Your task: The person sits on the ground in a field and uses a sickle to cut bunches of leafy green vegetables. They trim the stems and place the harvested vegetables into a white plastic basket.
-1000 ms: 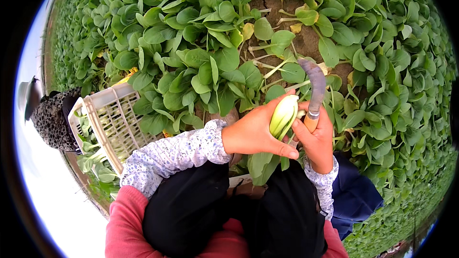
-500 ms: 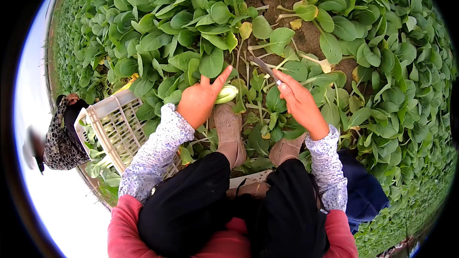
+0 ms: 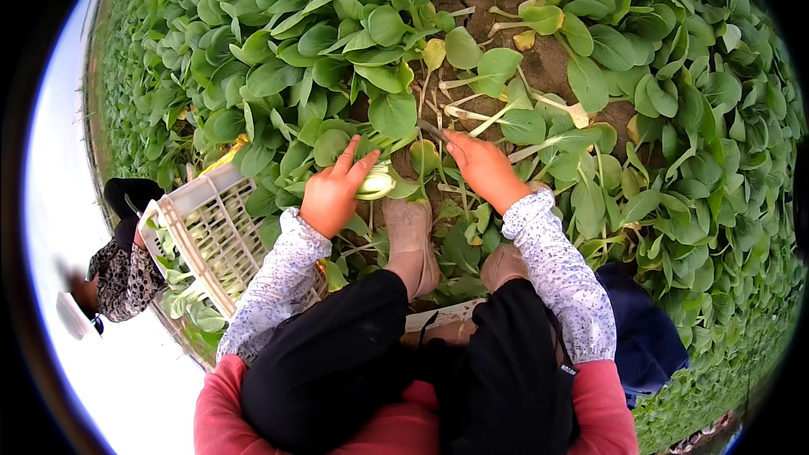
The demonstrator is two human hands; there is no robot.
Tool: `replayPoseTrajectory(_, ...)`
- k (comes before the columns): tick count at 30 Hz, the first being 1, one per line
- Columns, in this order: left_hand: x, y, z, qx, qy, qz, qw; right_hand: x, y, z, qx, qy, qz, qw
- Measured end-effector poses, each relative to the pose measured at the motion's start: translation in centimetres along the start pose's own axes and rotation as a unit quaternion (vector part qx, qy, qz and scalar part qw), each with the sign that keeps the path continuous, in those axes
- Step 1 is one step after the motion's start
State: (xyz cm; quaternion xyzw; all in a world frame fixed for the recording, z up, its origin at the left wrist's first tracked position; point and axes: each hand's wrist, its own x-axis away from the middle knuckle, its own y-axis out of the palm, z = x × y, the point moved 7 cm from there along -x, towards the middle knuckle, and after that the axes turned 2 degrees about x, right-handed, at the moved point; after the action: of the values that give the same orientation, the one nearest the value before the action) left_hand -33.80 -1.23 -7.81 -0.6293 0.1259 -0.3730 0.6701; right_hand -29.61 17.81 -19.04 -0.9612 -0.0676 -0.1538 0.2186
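My left hand (image 3: 331,199) holds a head of bok choy (image 3: 376,184), its pale cut base sticking out to the right past my fingers. Two of those fingers reach forward over the leaves. Just to the right, my right hand (image 3: 486,170) is closed round a knife (image 3: 431,129). The dark blade points forward and left, close to the trimmed stems, and its handle is hidden in my grip. Loose cut leaves (image 3: 495,70) with pale stalks lie on the soil ahead of the knife.
A white plastic crate (image 3: 181,206) holding greens stands at my left, with another person (image 3: 126,280) beyond it. Growing bok choy (image 3: 278,42) surrounds me. My shoes (image 3: 409,232) are planted below my hands. Dark blue cloth (image 3: 636,333) lies by my right side.
My right hand has moved left with the knife, nearer the left hand. The left hand has shifted slightly left and down with the bok choy. The person beyond the crate has moved.
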Motion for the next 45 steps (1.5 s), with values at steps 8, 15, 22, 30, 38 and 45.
replayPoseTrajectory(8, 0.3, -0.8, -0.9, 0.093, -0.061, 0.017, 0.994, 2.8, -0.3, 0.1, 0.009, 0.038, -0.048, 0.998)
replayPoseTrajectory(15, 0.7, -0.5, -0.9, 0.053, -0.028, 0.012, 0.998, 1.0, -1.7, -1.7, -0.039, -0.038, 0.085, 0.995)
replayPoseTrajectory(22, 1.2, 0.1, -1.3, 0.067, -0.019, 0.005, 0.998, -1.5, 0.8, -1.3, 0.073, -0.052, 0.035, 0.995)
replayPoseTrajectory(30, 3.0, 0.0, -6.7, 0.155, -0.11, 0.087, 0.978, 3.1, -0.4, 0.0, 0.045, -0.011, 0.0, 0.999)
replayPoseTrajectory(38, 3.1, -2.0, -3.9, 0.527, -0.191, 0.132, 0.818, 5.1, -4.6, -2.2, -0.33, 0.15, 0.025, 0.932)
replayPoseTrajectory(45, 1.5, -3.7, 4.4, 0.777, -0.188, -0.028, 0.6, 5.0, -8.4, -8.6, -0.582, -0.034, 0.019, 0.812)
